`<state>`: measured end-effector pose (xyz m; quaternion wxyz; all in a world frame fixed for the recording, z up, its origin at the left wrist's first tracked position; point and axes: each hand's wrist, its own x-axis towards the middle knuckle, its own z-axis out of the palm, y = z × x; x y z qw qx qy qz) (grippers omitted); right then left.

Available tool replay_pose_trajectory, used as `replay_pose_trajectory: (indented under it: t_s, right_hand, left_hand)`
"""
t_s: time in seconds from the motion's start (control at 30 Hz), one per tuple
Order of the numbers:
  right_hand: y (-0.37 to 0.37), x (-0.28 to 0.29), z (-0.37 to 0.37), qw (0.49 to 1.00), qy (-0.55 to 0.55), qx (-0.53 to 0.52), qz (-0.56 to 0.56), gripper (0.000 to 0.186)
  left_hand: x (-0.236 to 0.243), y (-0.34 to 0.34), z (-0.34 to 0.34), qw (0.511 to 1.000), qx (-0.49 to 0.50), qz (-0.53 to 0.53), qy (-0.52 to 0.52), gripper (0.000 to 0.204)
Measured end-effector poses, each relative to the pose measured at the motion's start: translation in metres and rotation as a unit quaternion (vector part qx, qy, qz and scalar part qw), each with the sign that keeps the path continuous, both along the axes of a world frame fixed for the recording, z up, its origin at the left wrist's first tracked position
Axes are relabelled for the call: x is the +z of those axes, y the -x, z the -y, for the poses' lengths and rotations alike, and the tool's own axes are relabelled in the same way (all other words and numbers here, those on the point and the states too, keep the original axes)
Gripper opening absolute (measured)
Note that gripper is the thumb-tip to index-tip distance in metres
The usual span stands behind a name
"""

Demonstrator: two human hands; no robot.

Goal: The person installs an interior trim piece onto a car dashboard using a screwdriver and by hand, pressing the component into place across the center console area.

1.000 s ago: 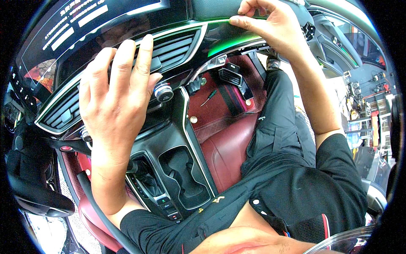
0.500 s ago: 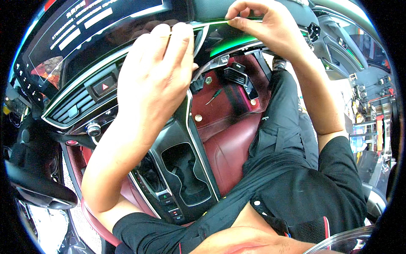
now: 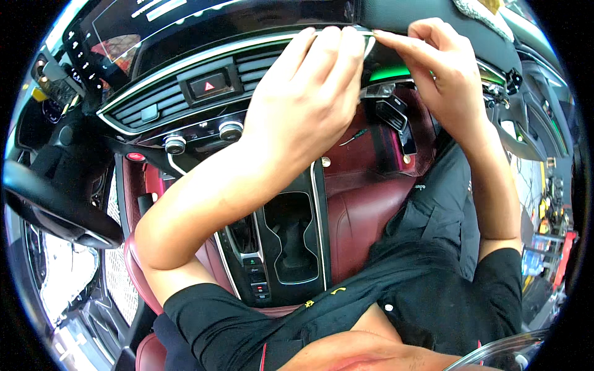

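Observation:
My left hand (image 3: 309, 96) reaches across the centre of the dashboard. Its fingers lie close together and hook over the upper edge of the silver dashboard trim (image 3: 272, 38) beside the air vents (image 3: 148, 102); its thumb is hidden. Just right of it, my right hand (image 3: 444, 74) stretches its index finger to the trim's end, while the other fingers curl and the thumb stands apart. Below that hand glows a green light strip (image 3: 390, 73). Under the strip, a metal bracket (image 3: 377, 91) shows in an opening in the dashboard.
A loose air vent (image 3: 391, 115), a dark phone-like slab (image 3: 408, 143) and a green-handled screwdriver (image 3: 356, 136) lie in the red footwell. A large screen (image 3: 247, 18) stands above the vents. The centre console (image 3: 269, 247) and steering wheel (image 3: 62, 216) are nearer.
The whole view has shifted, with the dashboard now further right in it. My hands have come closer together, and the right hand has changed from a pinch to a stretched index finger.

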<state>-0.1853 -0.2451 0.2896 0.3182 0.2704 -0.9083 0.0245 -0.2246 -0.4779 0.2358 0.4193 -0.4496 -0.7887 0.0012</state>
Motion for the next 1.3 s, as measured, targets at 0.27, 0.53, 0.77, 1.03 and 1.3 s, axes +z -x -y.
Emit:
replay_pose_trajectory:
  t_s: [0.27, 0.53, 0.77, 1.03, 1.3]
  right_hand:
    - [0.0, -0.016, -0.001, 1.0, 0.003, 0.015, -0.024, 0.053]
    - [0.005, -0.02, 0.009, 0.995, -0.072, 0.006, -0.076, 0.064]
    - [0.006, -0.021, 0.032, 0.995, -0.051, -0.01, -0.085, 0.058]
    - [0.02, -0.043, 0.007, 0.981, 0.037, 0.015, -0.19, 0.035]
    - [0.004, -0.058, -0.073, 0.969, 0.026, -0.062, -0.238, 0.04]
  left_hand:
    - [-0.011, -0.011, 0.09, 0.993, 0.116, -0.007, 0.004, 0.055]
    - [-0.012, -0.012, 0.07, 0.996, 0.087, -0.003, -0.019, 0.054]
    - [-0.007, -0.012, 0.07, 0.995, 0.103, 0.003, -0.002, 0.054]
    - [-0.006, -0.018, 0.062, 0.991, 0.133, 0.018, -0.005, 0.056]
    - [-0.011, -0.02, 0.06, 0.985, 0.17, 0.014, 0.017, 0.053]
